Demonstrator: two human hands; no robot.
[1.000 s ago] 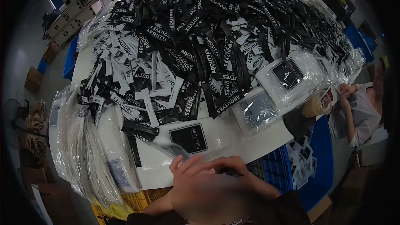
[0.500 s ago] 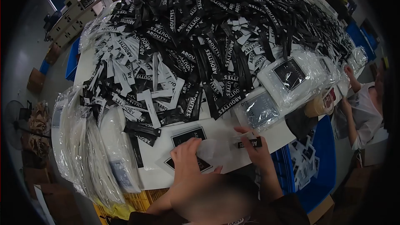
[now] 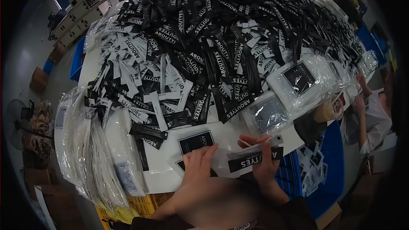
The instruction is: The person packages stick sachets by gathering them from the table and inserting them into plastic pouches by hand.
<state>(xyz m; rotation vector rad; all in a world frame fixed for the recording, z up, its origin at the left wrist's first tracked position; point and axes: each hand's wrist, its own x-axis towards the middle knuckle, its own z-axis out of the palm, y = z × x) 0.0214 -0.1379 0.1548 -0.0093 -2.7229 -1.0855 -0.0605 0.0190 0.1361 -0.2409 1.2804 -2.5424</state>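
My right hand (image 3: 265, 164) pinches a black ABOUTYES strip (image 3: 245, 162) together with a pale strip or flap above it, over the table's near edge. My left hand (image 3: 199, 164) lies with its fingers stretched across a stack of clear bags with black printed panels (image 3: 197, 141). A translucent plastic sheet or bag spans the space between both hands, and its edges are hard to make out. Part of the lower black panel is hidden under my left hand.
A large heap of black and white strips (image 3: 204, 55) covers the table. Clear-wrapped white packs stand at the left (image 3: 123, 153) and right (image 3: 294, 81). A blue bin (image 3: 330, 174) holds white pieces below right. Another person's arm (image 3: 362, 123) is at far right.
My right hand has turned the black strip so that its lettering shows larger, and a pale strip now shows above it. My left hand stays on the stack, its fingers slightly shifted right.
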